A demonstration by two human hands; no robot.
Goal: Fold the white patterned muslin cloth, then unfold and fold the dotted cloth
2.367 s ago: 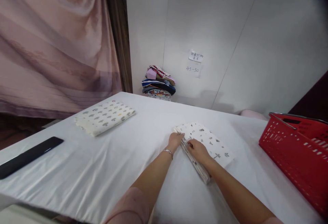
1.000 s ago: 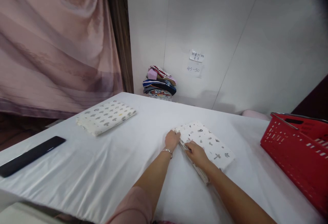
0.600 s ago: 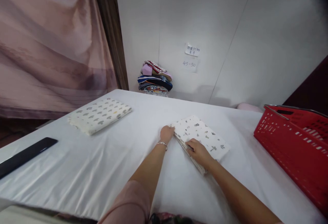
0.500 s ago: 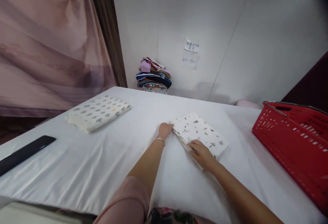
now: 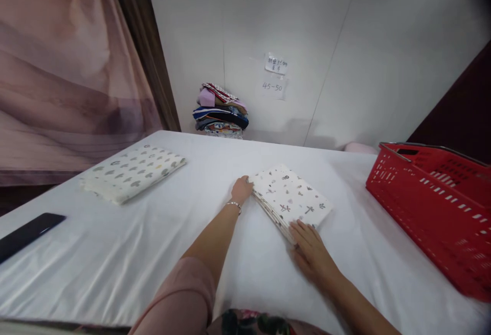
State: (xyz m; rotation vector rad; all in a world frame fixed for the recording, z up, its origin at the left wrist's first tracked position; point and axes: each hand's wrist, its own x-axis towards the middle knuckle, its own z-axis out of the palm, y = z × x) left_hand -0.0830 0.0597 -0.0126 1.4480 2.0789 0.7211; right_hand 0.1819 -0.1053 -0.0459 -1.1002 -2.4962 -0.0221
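Observation:
A white cloth with small plant prints point(image 5: 289, 192), folded into layers, lies on the white-covered table point(image 5: 164, 253). My left hand point(image 5: 242, 190), with a bracelet at the wrist, pinches the cloth's left corner. My right hand point(image 5: 310, 247) rests at the near corner, fingers stretched out over the top layer and its edge. Farther left lies a second folded cloth point(image 5: 134, 171), cream with grey shapes and a frayed near edge; neither hand touches it.
A red basket point(image 5: 429, 212) stands at the right. A long black object point(image 5: 28, 232) lies at the left edge. Beyond the table are stacked folded fabrics point(image 5: 220, 112) and a wall with paper notes point(image 5: 274, 87). A pink curtain point(image 5: 69, 79) hangs at the left.
My right hand has slid down to the near corner and its fingers have opened out flat. My left hand keeps its corner. The whole view has shifted slightly.

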